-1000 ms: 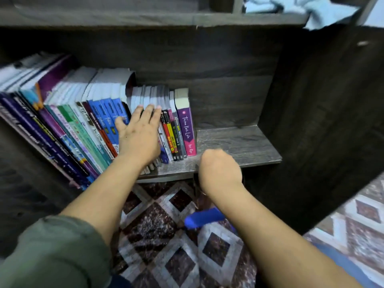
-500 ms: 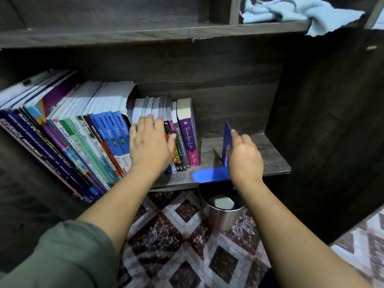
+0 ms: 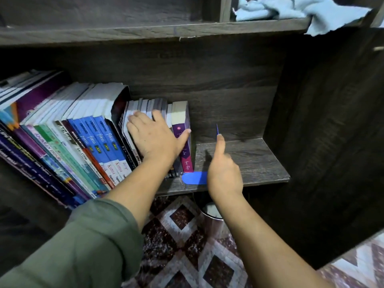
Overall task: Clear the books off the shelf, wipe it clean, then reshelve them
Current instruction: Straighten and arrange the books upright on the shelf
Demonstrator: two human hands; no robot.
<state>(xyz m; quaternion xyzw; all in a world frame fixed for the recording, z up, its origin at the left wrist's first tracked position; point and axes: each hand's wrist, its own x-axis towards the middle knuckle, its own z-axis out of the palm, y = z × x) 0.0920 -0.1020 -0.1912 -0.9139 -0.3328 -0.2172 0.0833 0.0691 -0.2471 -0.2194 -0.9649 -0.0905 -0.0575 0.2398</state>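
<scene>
Fingers of the left hand press flat on the leaning books, while the right hand grips a blue bookend at the front edge of the shelf, just right of the end purple book, its foot pointing toward it.

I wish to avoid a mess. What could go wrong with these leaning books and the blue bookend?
The books lean left, propped by the left hand alone; if it lifts before the bookend in the right hand braces the purple book, they may topple. The bookend's base lies near the shelf edge and might slip off.
</scene>
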